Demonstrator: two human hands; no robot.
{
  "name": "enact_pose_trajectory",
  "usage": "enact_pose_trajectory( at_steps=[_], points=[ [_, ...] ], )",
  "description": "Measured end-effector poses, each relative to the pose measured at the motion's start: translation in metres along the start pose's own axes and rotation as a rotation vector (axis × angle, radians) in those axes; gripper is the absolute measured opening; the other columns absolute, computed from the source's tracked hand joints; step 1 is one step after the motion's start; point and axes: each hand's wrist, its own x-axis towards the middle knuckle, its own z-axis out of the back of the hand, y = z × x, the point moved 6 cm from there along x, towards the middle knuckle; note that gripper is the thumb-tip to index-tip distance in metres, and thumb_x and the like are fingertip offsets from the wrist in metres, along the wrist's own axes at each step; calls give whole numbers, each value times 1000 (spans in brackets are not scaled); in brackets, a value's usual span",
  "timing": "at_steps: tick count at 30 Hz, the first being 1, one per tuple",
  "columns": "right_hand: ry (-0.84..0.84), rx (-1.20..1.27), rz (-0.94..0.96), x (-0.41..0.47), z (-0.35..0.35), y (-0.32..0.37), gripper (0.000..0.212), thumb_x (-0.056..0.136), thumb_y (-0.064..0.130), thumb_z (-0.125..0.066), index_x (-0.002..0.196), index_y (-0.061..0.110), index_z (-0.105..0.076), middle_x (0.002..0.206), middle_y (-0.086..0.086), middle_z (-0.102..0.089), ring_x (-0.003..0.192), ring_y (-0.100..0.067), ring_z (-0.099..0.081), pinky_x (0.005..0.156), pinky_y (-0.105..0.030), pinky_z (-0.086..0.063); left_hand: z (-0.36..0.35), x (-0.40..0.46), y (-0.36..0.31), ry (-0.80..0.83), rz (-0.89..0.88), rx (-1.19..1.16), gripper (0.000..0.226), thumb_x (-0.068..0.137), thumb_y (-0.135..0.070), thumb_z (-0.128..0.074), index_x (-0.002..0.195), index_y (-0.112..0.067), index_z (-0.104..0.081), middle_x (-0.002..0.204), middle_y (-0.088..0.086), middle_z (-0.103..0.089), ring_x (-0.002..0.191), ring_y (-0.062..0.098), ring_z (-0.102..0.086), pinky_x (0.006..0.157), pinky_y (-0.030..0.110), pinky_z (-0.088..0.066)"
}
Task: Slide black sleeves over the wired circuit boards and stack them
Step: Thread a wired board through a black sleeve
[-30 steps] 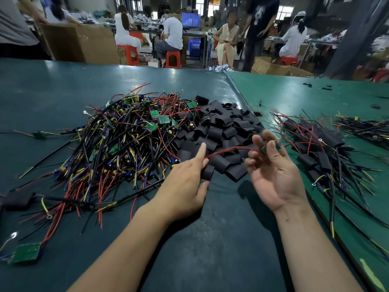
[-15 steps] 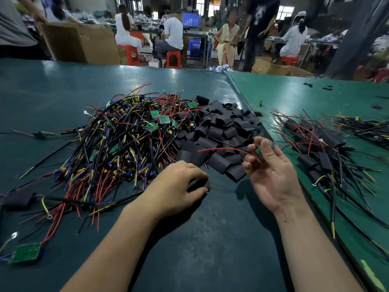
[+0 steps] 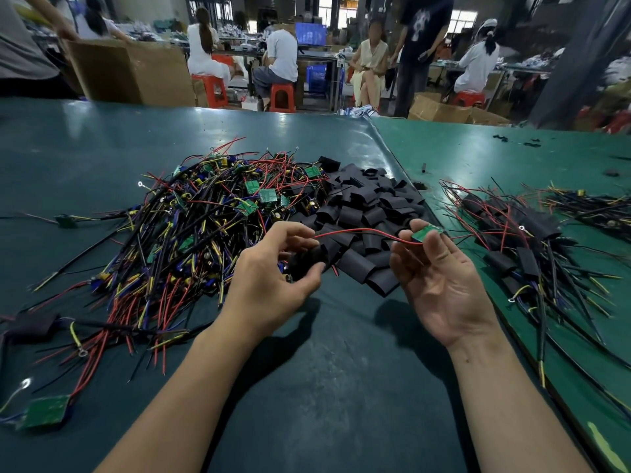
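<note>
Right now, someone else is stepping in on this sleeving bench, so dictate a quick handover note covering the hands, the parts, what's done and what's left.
Left hand: holds one black sleeve, lifted off the table.
Right hand: palm up, pinches a green board; its red wire runs across to the left hand. Board not yet in the sleeve.
Loose sleeves pile: centre, behind the hands.
Unsleeved wired boards: big heap on the left.
Sleeved boards: stacked on the right.
Left to do: slide the sleeve over this board, stack it right, then work through the heap.

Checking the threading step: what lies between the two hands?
In the head view, a red wire spans from the left hand, gripping a black sleeve, to the right hand's circuit board.
</note>
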Motion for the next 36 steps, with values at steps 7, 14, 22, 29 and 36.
enact_pose_trajectory(
  at_steps=[7,14,22,29,36],
  points=[
    [-28,38,17,1,0,0,48,42,37,-99,80,19,-74,83,-2,-72,75,-15,-71,63,-23,-57,0,0,1,4,4,-7,44,76,-7,-81,113,-17,-58,104,-6,-69,100,2,-64,86,19,-50],
    [-145,-6,76,-2,-2,3,24,71,28,-71,85,15,-57,77,-3,-74,70,-15,-73,58,-20,-57,-7,-1,1,127,5,-27,47,76,-8,-82,115,-19,-58,105,-10,-69,102,3,-65,92,35,-53],
    [-305,-40,225,-2,5,7,20,68,13,-75,83,11,-61,75,-12,-74,64,-22,-73,54,-21,-57,-6,-1,-5,99,-35,-110,47,74,-4,-81,115,-16,-59,105,-6,-69,102,11,-67,90,36,-55],
    [-471,-82,351,-6,13,11,35,68,15,-81,87,14,-51,68,-8,-72,59,-23,-71,51,-23,-56,-4,-2,-6,66,-62,-114,47,73,-6,-81,114,-15,-60,104,-8,-70,101,11,-67,88,31,-55],
    [-463,-9,332,-7,12,11,26,73,12,-77,81,15,-52,65,-4,-70,55,-20,-70,47,-21,-54,-7,-2,-5,118,-64,-44,48,75,-7,-82,116,-14,-59,105,-7,-69,101,8,-66,89,33,-55]
  ],
)
